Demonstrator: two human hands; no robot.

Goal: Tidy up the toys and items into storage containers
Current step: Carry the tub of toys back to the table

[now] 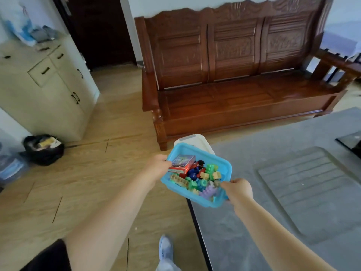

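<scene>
Blocks in bin (box leftward)

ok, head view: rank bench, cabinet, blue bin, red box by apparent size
1. bench, largest in frame.
2. cabinet, clearly smaller than the bench as seen.
3. blue bin, held in both hands close to the camera, so it looks bigger than it is.
4. red box, smallest, lying inside the bin.
</scene>
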